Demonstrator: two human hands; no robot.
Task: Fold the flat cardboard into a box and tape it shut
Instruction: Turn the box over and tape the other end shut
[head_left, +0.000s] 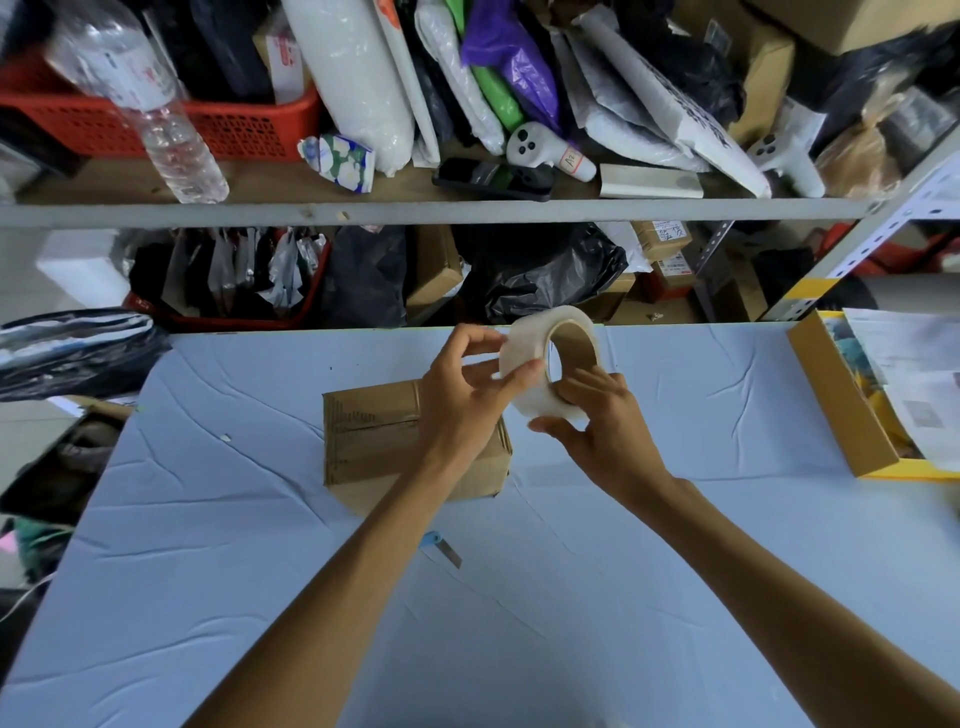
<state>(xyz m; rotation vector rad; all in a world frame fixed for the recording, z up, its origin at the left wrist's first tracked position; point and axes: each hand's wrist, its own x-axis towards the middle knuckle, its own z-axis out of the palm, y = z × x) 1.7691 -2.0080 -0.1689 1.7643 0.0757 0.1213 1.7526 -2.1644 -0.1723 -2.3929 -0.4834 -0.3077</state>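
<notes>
A small brown cardboard box stands folded on the blue cloth, its top flaps closed with a seam across the middle. Above its right end I hold a roll of clear tape with a brown core in the air. My right hand grips the roll from below, fingers reaching into the core. My left hand pinches at the roll's outer surface with thumb and fingertips. My left wrist hides the box's right part.
A blue-handled cutter lies on the blue-covered table below the box. A yellow-edged cardboard tray with papers sits at the right edge. Cluttered metal shelves stand behind the table; black bags lie at the left.
</notes>
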